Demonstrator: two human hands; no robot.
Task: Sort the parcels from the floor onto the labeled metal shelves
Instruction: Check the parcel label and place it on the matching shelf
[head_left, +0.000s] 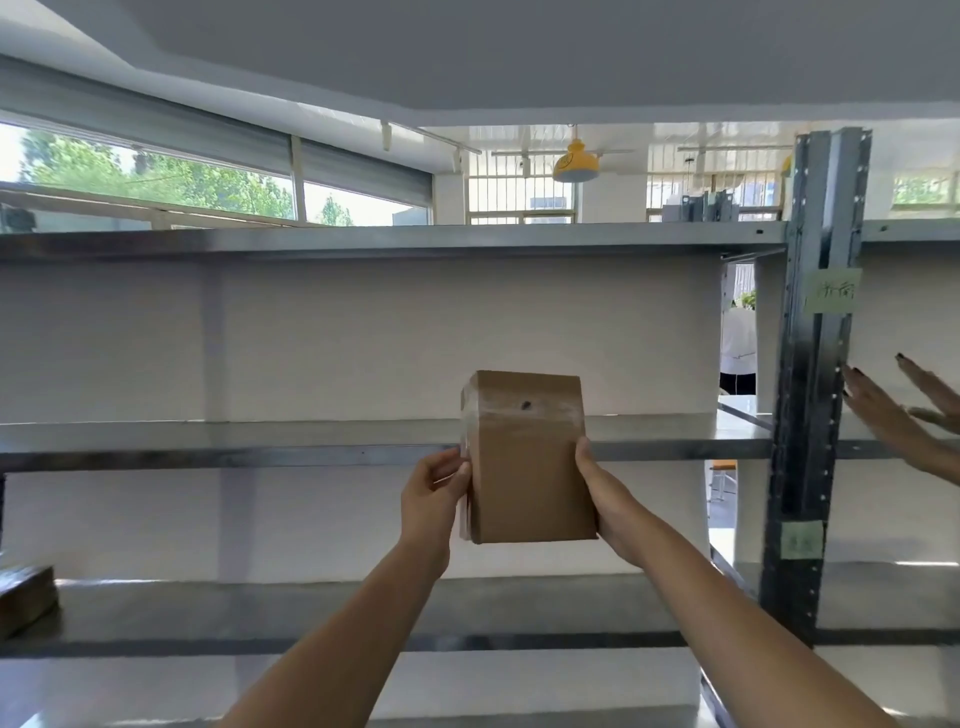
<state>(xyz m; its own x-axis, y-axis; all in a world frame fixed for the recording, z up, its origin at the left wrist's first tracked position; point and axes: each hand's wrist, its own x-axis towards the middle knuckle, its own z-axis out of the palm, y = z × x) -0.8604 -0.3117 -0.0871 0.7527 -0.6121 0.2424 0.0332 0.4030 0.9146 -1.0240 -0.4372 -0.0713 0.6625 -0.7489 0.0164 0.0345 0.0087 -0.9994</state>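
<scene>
I hold a brown cardboard parcel (527, 462) upright in front of the metal shelves, at the height of the middle shelf (208, 441). My left hand (434, 499) grips its left side, where clear tape runs along the edge. My right hand (605, 491) grips its right side. The parcel's top edge rises above the shelf's front lip. Green paper labels (831, 291) (801, 540) are stuck on the dark upright post (815, 364) to the right.
Another person's hands (904, 410) reach in at the right, beside the post. A brown box (26, 597) sits on the lower shelf (311, 613) at the far left. A top shelf (363, 239) runs above, with windows behind it.
</scene>
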